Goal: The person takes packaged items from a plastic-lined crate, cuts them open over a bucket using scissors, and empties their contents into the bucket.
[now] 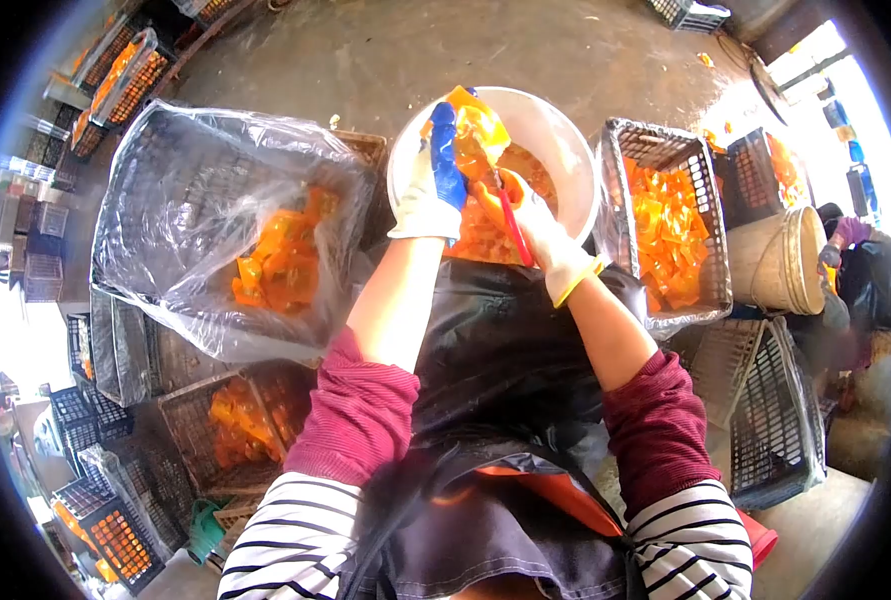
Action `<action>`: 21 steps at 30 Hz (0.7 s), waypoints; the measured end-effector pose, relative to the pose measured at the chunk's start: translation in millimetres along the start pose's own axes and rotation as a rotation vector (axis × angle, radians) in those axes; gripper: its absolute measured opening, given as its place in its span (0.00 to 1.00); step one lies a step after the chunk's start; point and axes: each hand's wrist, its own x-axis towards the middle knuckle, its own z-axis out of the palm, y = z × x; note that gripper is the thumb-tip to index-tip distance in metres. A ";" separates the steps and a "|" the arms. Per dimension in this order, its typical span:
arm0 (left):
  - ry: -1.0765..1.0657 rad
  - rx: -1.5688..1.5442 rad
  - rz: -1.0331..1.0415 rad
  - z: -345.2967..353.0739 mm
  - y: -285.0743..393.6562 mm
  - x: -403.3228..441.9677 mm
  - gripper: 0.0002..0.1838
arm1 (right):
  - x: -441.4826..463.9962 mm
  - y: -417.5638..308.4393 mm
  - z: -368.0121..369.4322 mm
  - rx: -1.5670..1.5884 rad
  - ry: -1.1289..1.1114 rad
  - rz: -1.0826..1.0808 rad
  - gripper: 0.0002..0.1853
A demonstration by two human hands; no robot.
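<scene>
Over a white tub (577, 140), my left hand (433, 190), in a white and blue glove, is closed around a shiny orange-yellow packet (478, 125). Close beside it, my right hand (537, 222), in an orange and white glove, grips a slim red-handled tool (511, 225). The tool's upper end meets the packet's lower part; what kind of tip it has cannot be made out. Orange-brown material (530, 172) lies in the tub below, and more orange pieces (480, 243) show at its near side, partly hidden by my hands.
On the left, a plastic-lined crate (180, 165) holds orange packets (285, 255). To the right stands a black crate (665, 140) of orange packets (668, 225), with a white bucket (780, 260) past it. Another crate (190, 420) sits lower left. Another person (855, 260) is at far right.
</scene>
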 end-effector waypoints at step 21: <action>0.085 0.278 0.060 7.8 2.5 -11.0 0.18 | -4.0 -13.9 1.6 0.323 0.021 0.134 0.19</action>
